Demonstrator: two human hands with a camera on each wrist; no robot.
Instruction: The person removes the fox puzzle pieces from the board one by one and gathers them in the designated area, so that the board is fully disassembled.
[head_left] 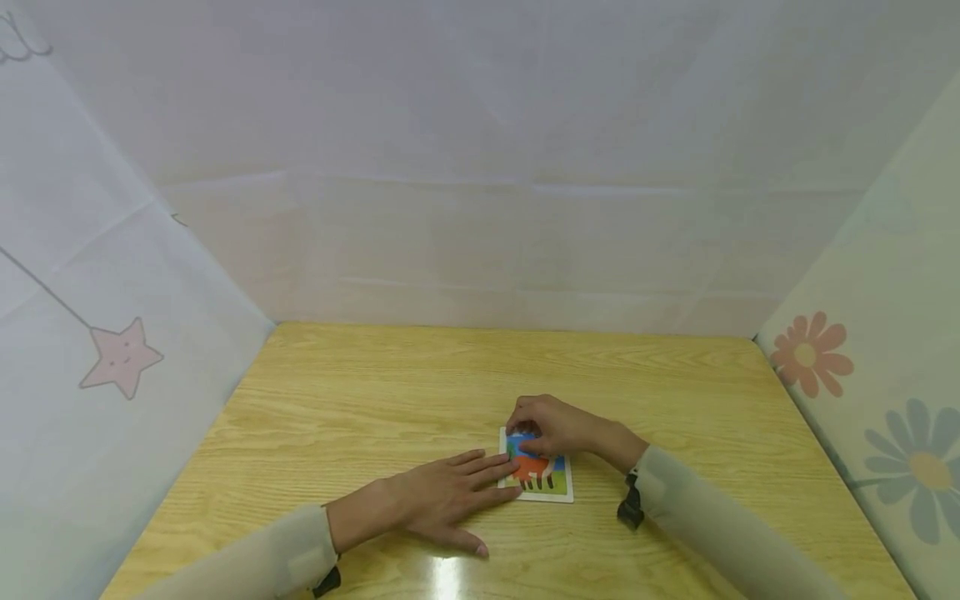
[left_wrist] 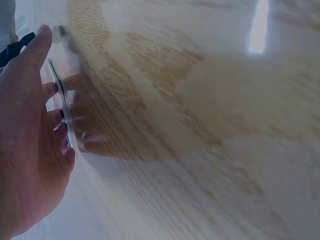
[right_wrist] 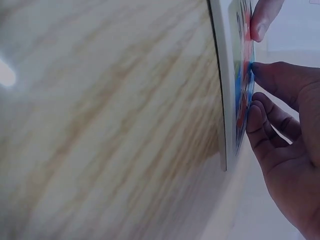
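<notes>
On the table lies a small square picture board [head_left: 561, 497] with a white border. Its picture has a red-orange animal with dark legs, green ground and blue above. My left hand [head_left: 450, 496] is spread palm down, its fingertips resting on the board's left side; in the left wrist view its fingers [left_wrist: 50, 90] reach over the edge. From the right, my right hand [head_left: 553, 423] bends over the upper part of the picture. In the right wrist view its thumb [right_wrist: 272, 75] and curled fingers touch the surface; whether they pinch a loose piece is hidden.
The board lies on a glossy wood-grain table [head_left: 360, 375], which reflects a bright light near the front. Pale cloth walls stand at the back and both sides, with a pink star [head_left: 122, 358] on the left and flowers [head_left: 813, 354] on the right.
</notes>
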